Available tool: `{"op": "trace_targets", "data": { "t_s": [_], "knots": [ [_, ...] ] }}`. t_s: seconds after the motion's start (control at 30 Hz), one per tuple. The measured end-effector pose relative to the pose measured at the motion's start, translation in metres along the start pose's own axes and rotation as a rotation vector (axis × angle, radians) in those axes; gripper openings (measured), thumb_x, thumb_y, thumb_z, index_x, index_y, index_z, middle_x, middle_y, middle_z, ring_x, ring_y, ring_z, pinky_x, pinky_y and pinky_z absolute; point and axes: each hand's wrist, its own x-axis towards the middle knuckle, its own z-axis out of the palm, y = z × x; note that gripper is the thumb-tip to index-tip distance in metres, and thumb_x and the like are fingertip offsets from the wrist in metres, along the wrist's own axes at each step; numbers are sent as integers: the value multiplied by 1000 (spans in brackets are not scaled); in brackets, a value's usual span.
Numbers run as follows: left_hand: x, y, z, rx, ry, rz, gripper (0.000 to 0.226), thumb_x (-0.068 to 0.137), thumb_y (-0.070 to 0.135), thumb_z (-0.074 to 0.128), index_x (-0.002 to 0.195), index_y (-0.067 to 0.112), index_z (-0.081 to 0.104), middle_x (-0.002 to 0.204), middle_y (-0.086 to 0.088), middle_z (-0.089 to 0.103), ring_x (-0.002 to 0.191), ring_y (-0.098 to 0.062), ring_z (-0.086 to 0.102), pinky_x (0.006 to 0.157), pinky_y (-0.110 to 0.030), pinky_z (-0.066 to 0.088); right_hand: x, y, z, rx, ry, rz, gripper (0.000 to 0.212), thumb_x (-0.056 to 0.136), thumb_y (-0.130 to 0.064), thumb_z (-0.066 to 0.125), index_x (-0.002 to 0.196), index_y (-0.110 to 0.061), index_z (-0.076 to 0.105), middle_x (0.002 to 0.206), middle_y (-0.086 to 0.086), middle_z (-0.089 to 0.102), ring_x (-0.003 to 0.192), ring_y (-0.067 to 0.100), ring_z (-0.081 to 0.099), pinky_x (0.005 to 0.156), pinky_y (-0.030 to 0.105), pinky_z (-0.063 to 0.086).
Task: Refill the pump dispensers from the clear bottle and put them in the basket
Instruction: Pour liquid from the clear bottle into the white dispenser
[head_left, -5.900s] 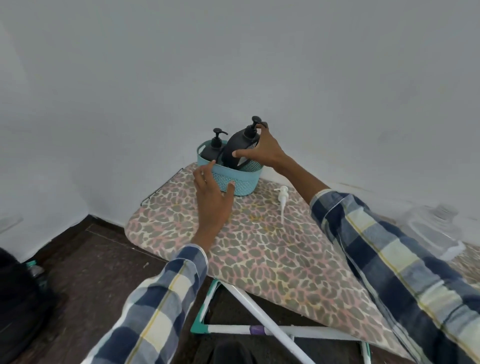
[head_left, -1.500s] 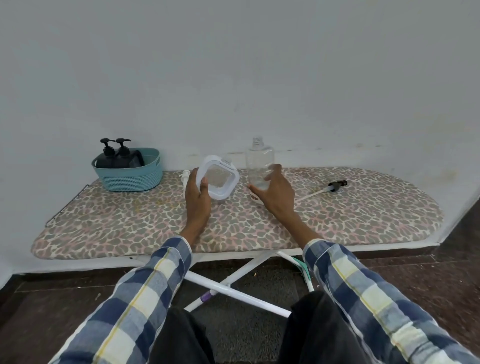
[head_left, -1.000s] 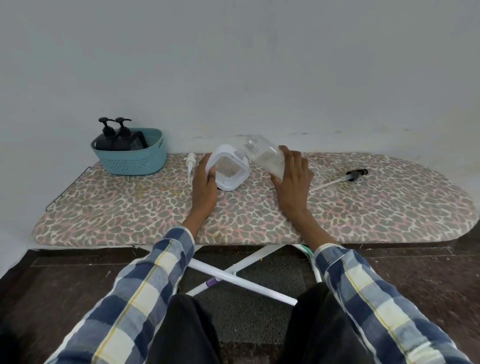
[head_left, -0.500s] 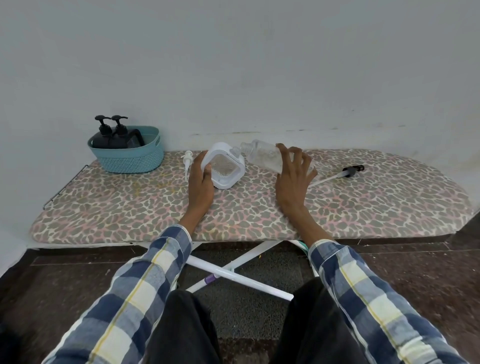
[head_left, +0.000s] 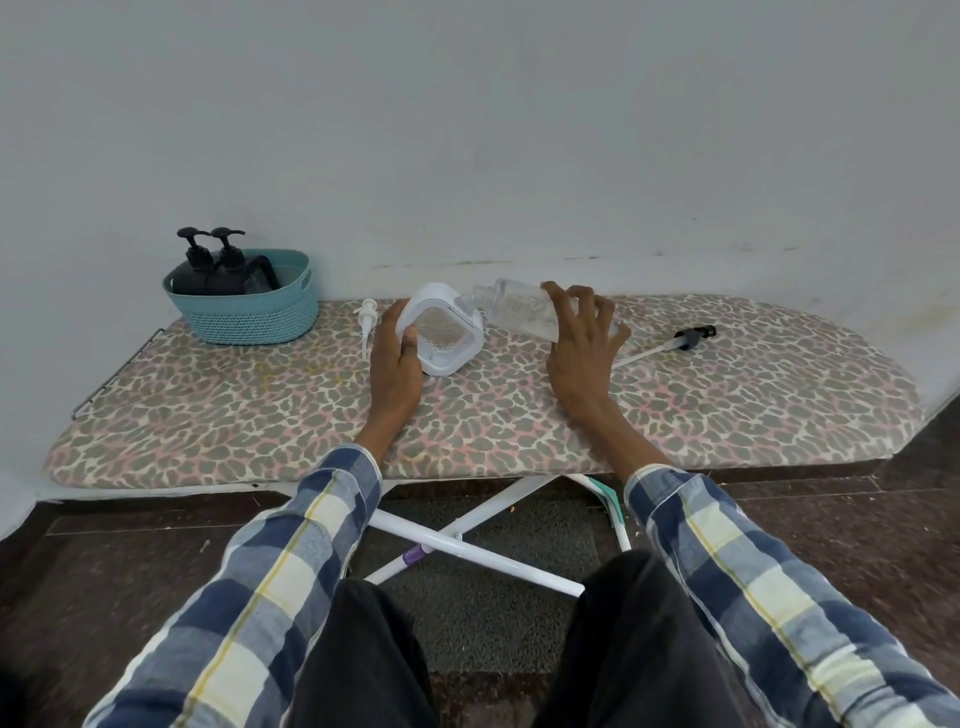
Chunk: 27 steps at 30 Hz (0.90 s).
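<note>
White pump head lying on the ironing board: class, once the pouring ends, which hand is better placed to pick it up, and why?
Probably the left hand. The white pump head lies just beside it, while the right hand grips the tilted clear bottle on the far side of the white dispenser.

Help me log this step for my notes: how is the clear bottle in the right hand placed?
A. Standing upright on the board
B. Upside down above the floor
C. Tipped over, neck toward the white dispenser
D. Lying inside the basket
C: the right hand holds the clear bottle tipped on its side, neck toward the white dispenser that the left hand steadies.
</note>
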Motion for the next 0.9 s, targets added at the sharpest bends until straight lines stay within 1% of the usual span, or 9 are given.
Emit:
{"op": "trace_targets", "data": {
  "t_s": [0.1,0.27,0.4,0.47,0.6,0.73,0.8,0.9],
  "knots": [
    [1,-2,0,7,-7,25,47,113,26,39,159,21,47,156,-4,54,142,-23,51,121,-53,43,6,5,-10,-53,13,-44,109,63,20,59,151,-42,40,142,0,45,134,28,37,106,66,34],
    [-2,3,1,4,4,11,46,114,20,41,161,17,45,158,-5,53,144,-24,50,123,-51,41,13,8,-20,-105,0,-86,108,61,18,60,150,-40,40,140,1,45,132,30,40,103,64,36],
    [-3,3,0,6,4,24,47,113,22,41,160,17,46,157,-6,54,143,-24,51,122,-52,43,16,9,-23,-118,-10,-96,107,63,18,64,149,-41,41,140,1,45,132,30,41,102,64,38],
    [-3,3,0,14,2,33,47,112,24,40,159,18,47,155,-6,54,142,-24,52,121,-53,43,17,9,-26,-123,-14,-104,107,63,19,64,149,-41,41,140,1,46,132,30,41,102,64,38],
    [-3,4,0,25,5,48,47,113,23,41,159,18,47,154,-6,55,140,-25,52,120,-53,44,21,10,-30,-128,-25,-125,108,63,20,64,148,-40,40,140,1,45,132,30,38,104,66,38],
    [-3,3,0,29,-5,63,45,113,23,41,158,19,47,153,-5,55,139,-24,53,119,-53,45,24,12,-32,-147,-29,-142,109,61,22,64,148,-41,40,140,1,45,131,30,39,104,65,37],
    [-4,3,0,29,-1,64,45,114,23,41,158,19,47,153,-5,55,139,-23,53,120,-51,45,25,11,-34,-148,-37,-147,110,59,24,59,148,-40,41,140,2,45,131,30,39,104,63,35],
    [-7,9,-1,31,6,78,44,116,21,40,159,17,46,153,-2,54,139,-21,52,119,-43,44,26,11,-38,-144,-48,-146,111,58,25,53,147,-40,42,140,2,45,132,30,39,105,62,33]
  ]
}}
